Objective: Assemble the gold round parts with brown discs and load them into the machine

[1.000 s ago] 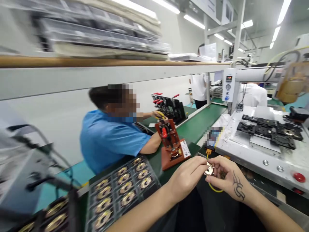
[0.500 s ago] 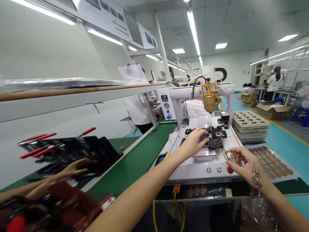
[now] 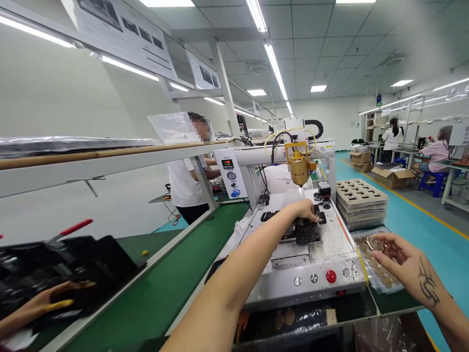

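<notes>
My left hand [image 3: 305, 210] reaches far out over the white dispensing machine [image 3: 311, 264] and rests its fingers on a small part at the black fixture [image 3: 306, 231] on the machine's bed. My right hand [image 3: 401, 261], with a tattoo on its back, hovers to the right of the machine and pinches a round gold-rimmed disc [image 3: 374, 243] between the fingertips. Beneath that hand lies a clear tray of round brown parts [image 3: 381, 278]. The gold dispensing head [image 3: 298, 168] hangs above the bed, behind my left hand.
A green conveyor belt [image 3: 164, 288] runs along the left. Another person's hand [image 3: 47, 305] rests on black red-handled clamp fixtures [image 3: 69, 264] at the lower left. A person in white stands behind the shelf rail. Stacked cardboard trays [image 3: 361, 203] sit right of the machine; a red button [image 3: 330, 276] marks its front.
The view has swung right from the parts tray and co-worker to the machine. My left hand left the disc and reached onto the black fixture; my right hand carried the disc out over the right-hand tray.
</notes>
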{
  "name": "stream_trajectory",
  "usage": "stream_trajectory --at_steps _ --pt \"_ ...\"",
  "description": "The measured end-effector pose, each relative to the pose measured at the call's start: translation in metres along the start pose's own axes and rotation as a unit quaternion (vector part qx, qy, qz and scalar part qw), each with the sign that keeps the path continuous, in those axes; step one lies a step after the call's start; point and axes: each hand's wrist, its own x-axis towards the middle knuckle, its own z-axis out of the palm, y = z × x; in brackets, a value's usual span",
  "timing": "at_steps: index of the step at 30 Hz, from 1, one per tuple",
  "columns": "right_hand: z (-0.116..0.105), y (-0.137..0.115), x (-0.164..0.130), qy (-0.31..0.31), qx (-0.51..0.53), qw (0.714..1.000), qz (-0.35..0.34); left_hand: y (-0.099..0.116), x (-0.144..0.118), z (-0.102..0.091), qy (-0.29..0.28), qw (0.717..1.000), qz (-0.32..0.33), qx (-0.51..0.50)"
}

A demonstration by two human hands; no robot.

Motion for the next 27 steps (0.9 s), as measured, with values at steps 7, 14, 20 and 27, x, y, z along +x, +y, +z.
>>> stream_trajectory --at_steps 7,14,20,27 --pt "0.068 0.018 0.084 -0.077 -0.016 0.995 -0.067 0.006 -0.019 -0.004 0.081 0.996 0.033 -0.019" --pt "0.133 0.035 0.174 -0.218 -0.069 0.967 -0.111 -0.001 -0.084 -0.042 0.197 0.97 0.085 -0.118" --pt "0.15 0.043 0.211 -0.352 -0.123 0.92 -0.118 -0.004 -0.175 -0.038 0.23 0.95 0.117 -0.177" --pt "0.153 0.041 0.209 -0.351 -0.166 0.905 -0.176 -0.008 -0.263 -0.017 0.218 0.953 0.095 -0.189"
